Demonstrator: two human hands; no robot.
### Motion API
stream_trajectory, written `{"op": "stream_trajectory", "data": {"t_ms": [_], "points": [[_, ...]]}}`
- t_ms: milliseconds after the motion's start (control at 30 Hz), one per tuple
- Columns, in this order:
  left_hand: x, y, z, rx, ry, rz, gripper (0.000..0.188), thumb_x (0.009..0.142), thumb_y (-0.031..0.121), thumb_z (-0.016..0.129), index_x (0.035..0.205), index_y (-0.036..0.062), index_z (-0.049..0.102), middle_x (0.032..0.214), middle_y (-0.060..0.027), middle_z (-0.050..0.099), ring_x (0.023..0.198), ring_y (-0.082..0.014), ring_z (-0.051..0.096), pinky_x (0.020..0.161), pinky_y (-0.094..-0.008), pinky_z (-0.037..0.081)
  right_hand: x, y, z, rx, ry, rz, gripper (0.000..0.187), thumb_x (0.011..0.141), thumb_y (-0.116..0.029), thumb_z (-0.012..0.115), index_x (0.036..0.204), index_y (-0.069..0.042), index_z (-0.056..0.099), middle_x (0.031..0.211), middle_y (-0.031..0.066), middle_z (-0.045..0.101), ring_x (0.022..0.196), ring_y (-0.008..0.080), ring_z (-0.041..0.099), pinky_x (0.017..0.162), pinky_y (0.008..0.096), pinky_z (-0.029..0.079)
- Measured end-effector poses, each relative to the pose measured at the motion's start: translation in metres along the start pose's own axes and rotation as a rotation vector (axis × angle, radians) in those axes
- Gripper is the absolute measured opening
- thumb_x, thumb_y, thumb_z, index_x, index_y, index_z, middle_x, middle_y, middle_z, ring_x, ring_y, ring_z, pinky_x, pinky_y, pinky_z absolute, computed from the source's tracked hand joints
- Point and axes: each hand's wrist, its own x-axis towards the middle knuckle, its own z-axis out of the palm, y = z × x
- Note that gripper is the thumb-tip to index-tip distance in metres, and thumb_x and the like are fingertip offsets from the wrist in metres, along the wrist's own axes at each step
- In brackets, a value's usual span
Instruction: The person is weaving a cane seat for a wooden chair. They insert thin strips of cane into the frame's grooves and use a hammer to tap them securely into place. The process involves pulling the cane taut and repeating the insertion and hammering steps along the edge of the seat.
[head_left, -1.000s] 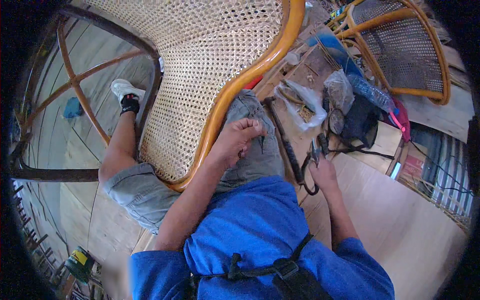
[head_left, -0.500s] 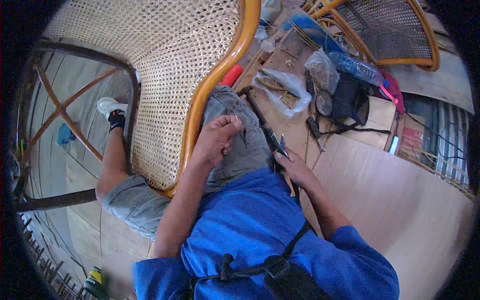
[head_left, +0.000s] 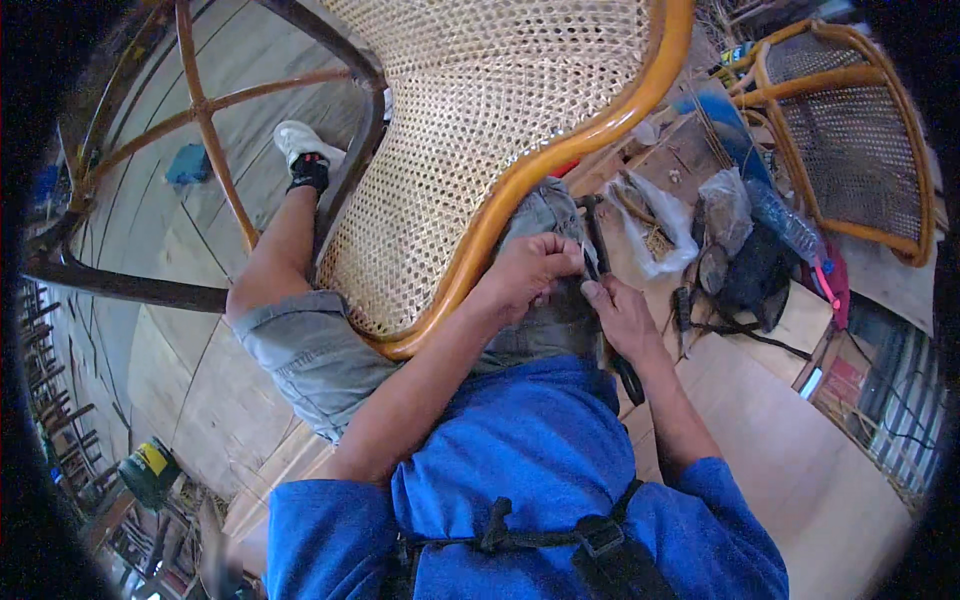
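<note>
My left hand (head_left: pixel 532 272) is closed in a pinch on a thin pale strip, perhaps cane, of which only a tiny end shows at the fingertips. Just to the right, my right hand (head_left: pixel 628 318) is closed around a black-handled cutting tool (head_left: pixel 630 382). Its dark upper end reaches the left fingertips, and its handle sticks out below the palm. Fingers hide most of the tool. A chair's woven cane panel (head_left: pixel 480 130) with a glossy orange-brown rattan rim (head_left: pixel 570 150) leans across my legs, left of and beyond my hands.
Right of my leg lie a hammer-like tool (head_left: pixel 588 203), a clear bag of scraps (head_left: pixel 655 225), a plastic bottle (head_left: pixel 790 222) and a black-handled tool (head_left: pixel 683 308). Another cane-panelled piece (head_left: pixel 850 150) stands far right. Dark chair legs (head_left: pixel 130 285) stand left, with a green bucket (head_left: pixel 150 475) behind.
My right hand has lifted the cutting tool up to my left fingertips, so both hands now meet. The whole view has shifted, and the chair appears farther right.
</note>
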Motion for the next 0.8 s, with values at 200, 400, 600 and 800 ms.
{"op": "stream_trajectory", "data": {"t_ms": [200,400,600,800], "points": [[0.0,0.002,0.01,0.176,0.122,0.063,0.013,0.083,0.018,0.059,0.088,0.0068,0.06,0.07,0.0036,0.057,0.047,-0.003,0.043,0.04,-0.0184,0.034,-0.002,-0.001,0.01,0.047,0.113,-0.05,0.055,0.089,-0.05,0.041,0.095,0.004,0.052,0.082,0.0237,0.057,0.08,0.0347,0.056,0.073,0.0391,0.041],[0.012,-0.015,0.011,0.312,0.181,0.281,0.014,0.081,0.015,0.061,0.088,0.003,0.06,0.073,0.0003,0.058,0.062,-0.0072,0.05,0.055,-0.0226,0.042,0.0,-0.005,0.012,0.0,0.111,0.0,0.047,0.092,-0.042,0.038,0.097,0.003,0.053,0.085,0.0253,0.058,0.085,0.039,0.056,0.074,0.0417,0.041],[0.009,-0.009,0.012,0.393,0.168,0.268,0.014,0.081,0.014,0.06,0.087,0.0019,0.059,0.075,-0.0007,0.059,0.071,-0.0091,0.052,0.065,-0.0248,0.044,0.001,-0.003,0.016,-0.02,0.144,0.014,0.042,0.092,-0.037,0.038,0.097,0.002,0.054,0.085,0.027,0.058,0.087,0.0428,0.055,0.073,0.0443,0.042],[0.007,-0.007,0.015,0.358,0.179,0.224,0.013,0.081,0.013,0.06,0.086,0.0009,0.059,0.073,-0.0013,0.059,0.069,-0.0098,0.052,0.063,-0.0254,0.045,0.002,0.001,0.015,-0.051,0.118,0.079,0.044,0.091,-0.04,0.039,0.097,0.001,0.055,0.087,0.0264,0.059,0.088,0.0432,0.055,0.074,0.0456,0.043]]}}
